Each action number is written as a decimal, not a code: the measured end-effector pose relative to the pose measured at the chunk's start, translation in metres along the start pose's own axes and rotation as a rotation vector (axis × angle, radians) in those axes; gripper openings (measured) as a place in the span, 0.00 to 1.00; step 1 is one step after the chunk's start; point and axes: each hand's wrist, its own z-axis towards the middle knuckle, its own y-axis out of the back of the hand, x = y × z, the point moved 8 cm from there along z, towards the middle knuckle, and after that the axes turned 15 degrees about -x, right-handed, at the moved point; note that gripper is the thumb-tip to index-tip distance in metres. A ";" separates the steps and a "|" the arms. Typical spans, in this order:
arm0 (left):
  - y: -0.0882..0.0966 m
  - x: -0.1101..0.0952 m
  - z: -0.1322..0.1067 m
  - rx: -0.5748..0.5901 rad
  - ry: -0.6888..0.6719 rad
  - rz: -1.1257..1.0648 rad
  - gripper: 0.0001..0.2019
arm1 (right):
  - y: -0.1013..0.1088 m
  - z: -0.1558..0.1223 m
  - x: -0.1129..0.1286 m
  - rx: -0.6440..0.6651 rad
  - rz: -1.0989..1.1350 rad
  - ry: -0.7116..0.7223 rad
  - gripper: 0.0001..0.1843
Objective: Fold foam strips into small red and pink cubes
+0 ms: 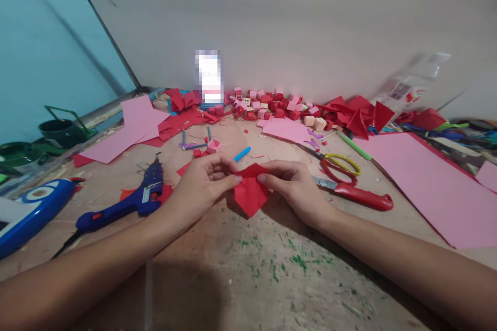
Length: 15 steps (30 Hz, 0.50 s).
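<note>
A folded piece of red paper point(251, 194) is held up between my two hands, its lower end coming to a point. My left hand point(213, 176) pinches its left edge, thumb in front and fingers curled behind. On the other edge, my right hand point(291, 181) grips it the same way, thumb on the near face. Just behind the hands lies a short blue stick point(242, 154). A small pink paper box point(213, 146) sits beyond my left hand. Close by my right hand are a red-handled knife point(363, 196) and scissors with red and yellow handles point(341, 168).
A blue glue gun point(116, 214) lies left of my left forearm. Pink paper sheets point(435, 186) spread at the right, others at the back left. Several small paper cubes point(267, 106) line the wall beside a lit phone point(209, 77). A clear bottle point(411, 85) leans at the back right.
</note>
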 end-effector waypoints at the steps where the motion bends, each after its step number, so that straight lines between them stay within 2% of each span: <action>1: 0.000 0.000 0.000 0.002 -0.009 0.014 0.07 | 0.001 0.000 0.001 -0.007 -0.009 0.015 0.08; 8: -0.007 -0.002 -0.002 0.074 -0.059 0.031 0.07 | -0.003 -0.001 0.001 0.049 -0.041 0.042 0.08; 15: -0.009 -0.001 -0.003 0.104 -0.035 -0.002 0.09 | -0.004 -0.001 0.000 0.049 -0.010 0.034 0.08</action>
